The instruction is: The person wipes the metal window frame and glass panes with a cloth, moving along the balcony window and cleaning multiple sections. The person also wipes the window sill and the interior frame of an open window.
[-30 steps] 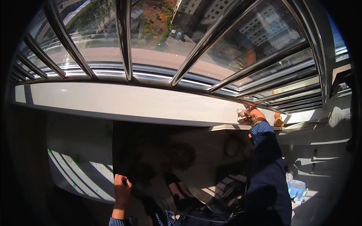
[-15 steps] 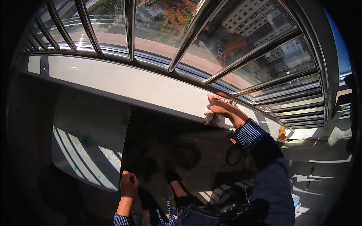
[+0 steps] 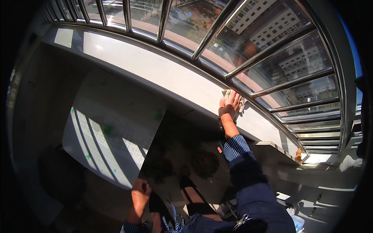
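My right hand (image 3: 230,106) lies on a pale cloth (image 3: 241,105), pressing it against the white windowsill (image 3: 155,66) close to the foot of the metal bars. The fingers point toward the window, and the crumpled cloth shows around and beyond them. Low in the view, my left hand (image 3: 141,193) is curled into a loose fist beside the near corner of a pale table (image 3: 97,116). No object shows in that fist.
Shiny metal bars (image 3: 211,42) run along the window behind the sill. A small orange-brown object (image 3: 298,155) stands at the sill's right end, near a white bundled cloth (image 3: 345,164). Potted plants (image 3: 206,163) sit in shadow below the sill.
My right hand has gone from bunching the cloth near the sill's front edge to lying flatter over it, closer to the bars. The view has turned; my left hand stays curled.
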A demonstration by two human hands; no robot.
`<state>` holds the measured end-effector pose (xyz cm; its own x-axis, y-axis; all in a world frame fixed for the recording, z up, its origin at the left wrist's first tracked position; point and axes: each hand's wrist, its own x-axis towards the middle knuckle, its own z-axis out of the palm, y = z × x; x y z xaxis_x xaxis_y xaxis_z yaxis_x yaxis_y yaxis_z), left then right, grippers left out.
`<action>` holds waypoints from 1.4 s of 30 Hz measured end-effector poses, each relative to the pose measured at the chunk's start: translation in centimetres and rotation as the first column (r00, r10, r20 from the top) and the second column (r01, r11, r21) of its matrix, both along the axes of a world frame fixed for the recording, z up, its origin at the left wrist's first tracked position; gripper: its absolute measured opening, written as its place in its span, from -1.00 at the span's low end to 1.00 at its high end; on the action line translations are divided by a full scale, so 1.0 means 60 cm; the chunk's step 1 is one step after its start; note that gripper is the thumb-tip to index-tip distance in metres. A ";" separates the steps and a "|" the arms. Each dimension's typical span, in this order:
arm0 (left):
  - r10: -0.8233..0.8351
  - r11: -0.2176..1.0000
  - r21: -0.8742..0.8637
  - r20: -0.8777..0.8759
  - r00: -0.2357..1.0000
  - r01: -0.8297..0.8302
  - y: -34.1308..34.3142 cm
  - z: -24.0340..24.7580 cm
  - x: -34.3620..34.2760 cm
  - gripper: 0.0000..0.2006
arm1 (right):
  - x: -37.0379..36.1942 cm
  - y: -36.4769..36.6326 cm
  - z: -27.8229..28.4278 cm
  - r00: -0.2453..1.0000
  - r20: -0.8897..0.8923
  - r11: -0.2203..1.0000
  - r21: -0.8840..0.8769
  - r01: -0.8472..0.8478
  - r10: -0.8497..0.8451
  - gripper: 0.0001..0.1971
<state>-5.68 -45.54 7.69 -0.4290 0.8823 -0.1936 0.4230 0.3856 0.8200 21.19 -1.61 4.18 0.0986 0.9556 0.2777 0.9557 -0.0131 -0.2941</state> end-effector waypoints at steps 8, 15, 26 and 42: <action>0.078 0.996 -0.053 0.093 0.993 -0.073 -0.063 -0.028 -0.003 -0.88 | -0.277 -0.001 -0.008 0.875 -0.187 0.894 0.133 -0.427 0.446 -0.31; 0.009 0.999 0.053 -0.017 1.000 -0.008 -0.059 -0.006 0.004 -0.87 | -0.409 -0.147 0.075 0.153 -0.788 0.455 0.174 -0.873 0.596 -0.50; 0.115 0.992 -0.063 0.059 0.992 -0.111 -0.080 0.000 0.007 -0.88 | -0.057 0.015 -0.026 0.963 -0.153 0.939 0.299 -0.170 0.222 -0.39; 0.211 0.970 -0.143 0.109 0.972 -0.194 -0.108 -0.025 0.010 -0.87 | -0.596 -0.065 0.049 0.022 -0.729 0.127 0.089 -0.988 0.684 -0.47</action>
<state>-5.11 -52.04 6.16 -0.5620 0.7432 -0.3631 0.2249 0.5597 0.7976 -14.59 -5.51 7.12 -0.8994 0.3879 0.2017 -0.0109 0.4412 -0.8973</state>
